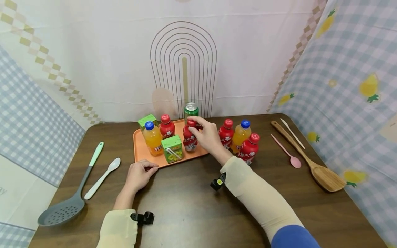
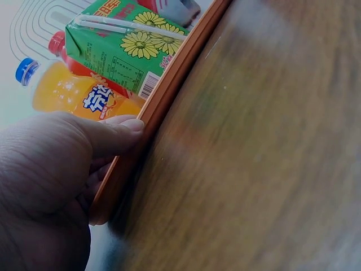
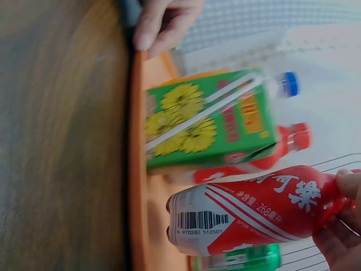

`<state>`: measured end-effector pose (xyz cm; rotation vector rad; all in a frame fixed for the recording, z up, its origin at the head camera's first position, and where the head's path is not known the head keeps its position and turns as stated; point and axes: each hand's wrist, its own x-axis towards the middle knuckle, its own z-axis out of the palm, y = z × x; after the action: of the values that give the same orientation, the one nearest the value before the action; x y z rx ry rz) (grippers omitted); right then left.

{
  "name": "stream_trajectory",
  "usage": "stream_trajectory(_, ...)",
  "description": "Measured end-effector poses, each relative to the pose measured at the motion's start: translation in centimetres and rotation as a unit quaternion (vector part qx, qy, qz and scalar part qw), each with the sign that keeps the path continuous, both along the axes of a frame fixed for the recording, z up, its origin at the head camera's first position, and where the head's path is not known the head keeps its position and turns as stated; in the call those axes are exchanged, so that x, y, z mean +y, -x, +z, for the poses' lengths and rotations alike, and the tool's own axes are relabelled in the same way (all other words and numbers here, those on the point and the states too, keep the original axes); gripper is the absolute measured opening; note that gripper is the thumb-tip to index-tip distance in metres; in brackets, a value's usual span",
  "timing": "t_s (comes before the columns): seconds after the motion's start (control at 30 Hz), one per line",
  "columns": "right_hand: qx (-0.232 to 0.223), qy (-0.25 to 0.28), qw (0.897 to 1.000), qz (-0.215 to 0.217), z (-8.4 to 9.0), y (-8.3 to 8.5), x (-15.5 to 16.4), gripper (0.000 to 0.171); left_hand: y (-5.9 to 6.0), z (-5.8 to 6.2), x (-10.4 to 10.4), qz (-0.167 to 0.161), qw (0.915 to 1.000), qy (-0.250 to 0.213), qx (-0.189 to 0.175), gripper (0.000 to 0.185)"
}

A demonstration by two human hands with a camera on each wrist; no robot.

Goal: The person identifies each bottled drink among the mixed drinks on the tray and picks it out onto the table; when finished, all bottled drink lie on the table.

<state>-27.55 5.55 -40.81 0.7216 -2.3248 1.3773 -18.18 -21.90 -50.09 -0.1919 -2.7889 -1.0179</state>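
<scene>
Nearest me, my left hand [image 1: 138,175] rests on the brown table [image 1: 192,206] with its fingers curled against the front left corner of the orange tray [image 1: 141,151], the thumb [image 2: 115,129] pressed along the rim. My right hand [image 1: 208,135] reaches over the tray and grips the top of a red bottle [image 1: 190,136], fingers wrapped round its cap and neck; the bottle stands upright near the middle of the tray, though I cannot tell whether its base touches the surface. Just beside it to the left sits a green juice carton [image 1: 172,148] with yellow flowers and a white straw on its face. Behind that stand an orange soda bottle [image 1: 152,138] with a blue cap, another red bottle [image 1: 166,126] and a second green carton [image 1: 147,121]; a green can [image 1: 191,110] stands at the tray's back edge. Off the tray to the right, two red bottles [image 1: 226,132] [image 1: 249,148] and an orange one [image 1: 241,134] cluster on the table. Farther right lie a pink spoon [image 1: 286,153], a wooden spatula [image 1: 310,162] and a white spoon [image 1: 292,133]. At far left lie a grey slotted spatula [image 1: 71,194] and another white spoon [image 1: 102,178].
</scene>
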Motion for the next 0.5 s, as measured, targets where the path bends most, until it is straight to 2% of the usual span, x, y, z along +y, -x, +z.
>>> stream_trajectory(0.1, 0.007, 0.016, 1.0, 0.012, 0.8, -0.8, 0.6, 0.036, 0.1, 0.1, 0.0, -0.004, 1.0, 0.003, 0.008, 0.004)
stream_trajectory(0.27, -0.007, 0.032, 0.999, 0.037, 1.7, -2.2, 1.8, 0.036, 0.1, 0.3, 0.0, -0.002, 1.0, 0.002, 0.009, 0.004)
stream_trajectory(0.5, -0.007, 0.027, 0.999, 0.036, 1.8, -4.2, 4.2, 0.035, -0.1, 0.2, 0.1, 0.0, 1.0, 0.0, -0.001, 0.004)
